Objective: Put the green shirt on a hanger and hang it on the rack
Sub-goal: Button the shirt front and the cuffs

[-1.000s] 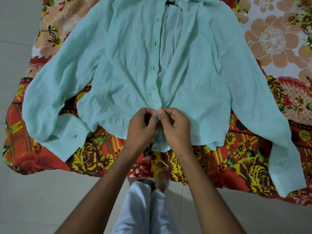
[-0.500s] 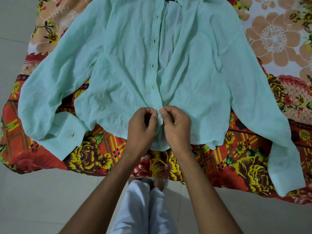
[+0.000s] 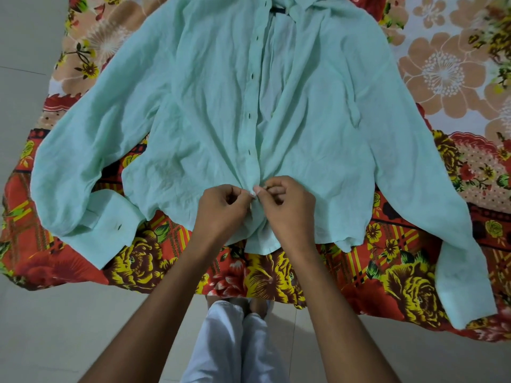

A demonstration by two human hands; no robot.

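a: where the frame begins at far left, what lies there?

b: pale grey tiled floor [image 3: 25, 327], then the edge of a floral bedsheet in red, yellow and peach [image 3: 138, 264] spread flat. on it lies the mint-green, wrinkled, long-sleeved button shirt [image 3: 199, 111], front up, collar at the top centre of the frame, sleeves spread out to either side. its left-of-frame cuff [image 3: 110, 225] is folded near the lower left of the sheet.

a: and the middle?

b: the placket with dark buttonholes [image 3: 252, 114] runs down the centre. low on it, the left hand [image 3: 221, 208] has its fingers curled, pinching the shirt's front edge. just beside it, thumbs almost touching, the right hand [image 3: 287, 205] pinches the opposite edge the same way. whether a button sits between them i cannot tell.

a: below them?

b: legs in light trousers [image 3: 235, 349] at bottom centre.

a: to the right?

b: the other sleeve [image 3: 456, 258] slants down to the lower right, its end at the sheet's edge. big peach flowers print the sheet at upper right.
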